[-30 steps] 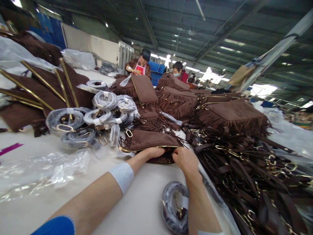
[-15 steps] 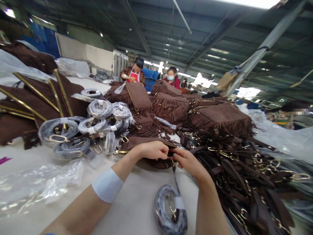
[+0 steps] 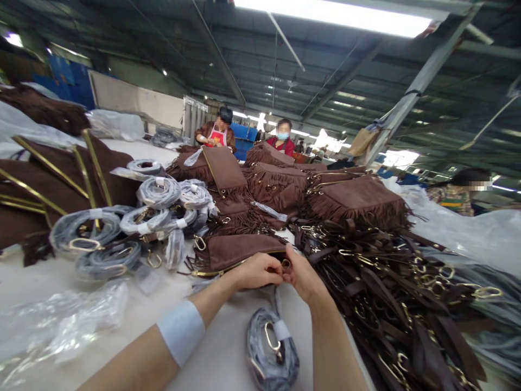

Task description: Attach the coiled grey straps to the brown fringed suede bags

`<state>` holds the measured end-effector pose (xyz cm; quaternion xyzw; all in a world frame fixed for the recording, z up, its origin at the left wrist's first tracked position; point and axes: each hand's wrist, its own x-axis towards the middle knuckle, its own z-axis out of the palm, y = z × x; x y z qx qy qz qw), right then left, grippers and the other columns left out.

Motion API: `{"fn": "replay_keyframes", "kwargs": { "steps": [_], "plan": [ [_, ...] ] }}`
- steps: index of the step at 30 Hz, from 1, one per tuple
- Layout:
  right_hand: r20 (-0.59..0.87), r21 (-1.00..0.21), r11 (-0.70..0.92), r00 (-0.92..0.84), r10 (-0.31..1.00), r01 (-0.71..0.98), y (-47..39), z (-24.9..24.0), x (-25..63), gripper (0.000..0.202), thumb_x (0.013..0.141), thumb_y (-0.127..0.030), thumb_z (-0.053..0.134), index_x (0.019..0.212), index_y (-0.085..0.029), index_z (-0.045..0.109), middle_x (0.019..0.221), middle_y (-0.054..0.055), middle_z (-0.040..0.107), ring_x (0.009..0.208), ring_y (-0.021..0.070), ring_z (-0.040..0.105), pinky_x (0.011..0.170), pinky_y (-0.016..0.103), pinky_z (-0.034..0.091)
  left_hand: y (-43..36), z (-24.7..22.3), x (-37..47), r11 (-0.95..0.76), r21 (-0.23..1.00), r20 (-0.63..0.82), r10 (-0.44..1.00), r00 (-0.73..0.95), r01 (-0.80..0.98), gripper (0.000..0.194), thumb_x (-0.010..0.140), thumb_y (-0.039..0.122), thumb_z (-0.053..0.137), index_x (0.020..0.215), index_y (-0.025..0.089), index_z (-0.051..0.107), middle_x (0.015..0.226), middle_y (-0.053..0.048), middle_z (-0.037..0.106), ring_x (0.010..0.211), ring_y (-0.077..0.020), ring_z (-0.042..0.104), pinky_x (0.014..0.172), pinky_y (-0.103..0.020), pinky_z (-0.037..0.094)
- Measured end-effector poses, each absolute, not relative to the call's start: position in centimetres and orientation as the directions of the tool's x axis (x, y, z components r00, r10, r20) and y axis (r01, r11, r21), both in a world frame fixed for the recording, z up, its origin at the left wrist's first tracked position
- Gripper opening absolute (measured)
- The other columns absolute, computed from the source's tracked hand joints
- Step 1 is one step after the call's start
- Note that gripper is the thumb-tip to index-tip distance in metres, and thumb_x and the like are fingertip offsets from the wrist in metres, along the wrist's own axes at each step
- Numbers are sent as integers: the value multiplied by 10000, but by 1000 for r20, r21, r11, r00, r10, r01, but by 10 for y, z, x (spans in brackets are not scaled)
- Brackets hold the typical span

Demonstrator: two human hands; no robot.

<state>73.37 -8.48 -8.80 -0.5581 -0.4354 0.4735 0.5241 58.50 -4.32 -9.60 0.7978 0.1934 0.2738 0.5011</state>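
Observation:
A dark brown suede handbag (image 3: pixel 244 251) with a gold zipper lies on the table in front of me. My left hand (image 3: pixel 262 271) is closed in a pinch at the bag's right end. Against it, my right hand (image 3: pixel 304 276) pinches the same end, its thumb pointing up. A small gold ring (image 3: pixel 286 263) shows between the two hands; what exactly the fingertips press on is partly hidden. Below them lies a coiled strap (image 3: pixel 273 350) in plastic wrap, with a white band and a gold clasp. Its free end runs up to my fingers.
Several wrapped strap coils (image 3: pixel 158 193) are stacked at the left, beside zippered brown bags (image 3: pixel 44 179). Fringed bags (image 3: pixel 358 201) are piled behind. Loose brown straps (image 3: pixel 391 293) with gold clasps heap up at the right. Clear plastic (image 3: pixel 61 320) lies front left. Co-workers (image 3: pixel 217 133) are across the table.
My view has shifted slightly. My right thumb has lifted from a bent position to point upward, and the hands have closed together at the bag's end. The coiled strap has turned a little.

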Motion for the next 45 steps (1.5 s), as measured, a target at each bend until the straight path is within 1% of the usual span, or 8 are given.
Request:
{"fn": "replay_keyframes", "kwargs": {
  "steps": [8, 13, 18, 24, 28, 32, 37, 45],
  "plan": [
    [-214, -972, -192, 176, 961, -133, -88, -74, 728, 400, 935, -504, 433, 927, -192, 683, 932, 78, 714, 623, 143, 623, 481, 230, 510, -40, -101, 584, -287, 954, 123, 650, 750, 92, 97, 647, 229, 589, 634, 135, 606, 551, 20, 565, 524, -106, 502, 514, -203, 373],
    [-222, -974, -225, 251, 942, -17, -98, -65, 749, 266, 747, -414, 739, 754, -152, 692, 755, 82, 713, 632, 171, 662, 472, 229, 517, -29, -98, 578, -27, 999, 47, 731, 681, -40, 187, 618, 308, 641, 647, 134, 580, 555, 6, 596, 537, -116, 551, 556, -234, 437],
    [-110, -992, -119, 203, 973, 32, -98, -62, 743, 336, 559, -352, 854, 811, -163, 734, 735, 60, 729, 654, 177, 672, 488, 214, 501, -28, -91, 571, 16, 994, 61, 719, 693, -104, 226, 619, 328, 685, 661, 124, 596, 559, 3, 611, 535, -106, 561, 554, -230, 433],
    [22, -1000, 20, 184, 983, 11, -88, -75, 730, 343, 569, -415, 854, 757, -155, 730, 650, 32, 703, 592, 139, 623, 470, 187, 472, -31, -91, 572, 58, 988, 65, 696, 715, -146, 297, 604, 368, 743, 684, 117, 606, 564, 5, 621, 541, -110, 581, 568, -236, 450],
    [62, -993, 81, 215, 975, -85, -85, -82, 732, 357, 590, -470, 846, 736, -184, 689, 720, 13, 717, 583, 105, 624, 438, 150, 451, -24, -92, 571, 137, 964, 62, 715, 697, -226, 374, 604, 416, 780, 738, 95, 644, 693, -56, 686, 626, -128, 631, 613, -247, 477],
    [61, -982, 106, 270, 961, -155, -83, -85, 735, 402, 550, -462, 875, 792, -195, 696, 669, -9, 710, 580, 105, 653, 501, 164, 530, -18, -93, 570, 208, 929, 38, 770, 637, -307, 433, 548, 396, 833, 793, 74, 680, 764, -92, 704, 684, -146, 656, 622, -243, 486],
    [60, -983, 100, 246, 967, -154, -82, -88, 734, 448, 550, -413, 887, 880, -160, 722, 764, 65, 753, 706, 182, 719, 635, 243, 603, -21, -96, 575, 166, 923, 70, 814, 576, -347, 344, 551, 281, 804, 795, 85, 660, 676, -48, 690, 552, -102, 624, 589, -228, 498],
    [123, -984, 149, 228, 966, -101, -83, -87, 732, 338, 626, -388, 855, 832, -174, 694, 767, 33, 736, 693, 160, 706, 643, 234, 599, -27, -96, 585, 19, 951, 135, 872, 470, -309, 224, 644, 309, 681, 739, 114, 624, 584, 0, 627, 492, -84, 567, 499, -192, 440]
  ]
}}
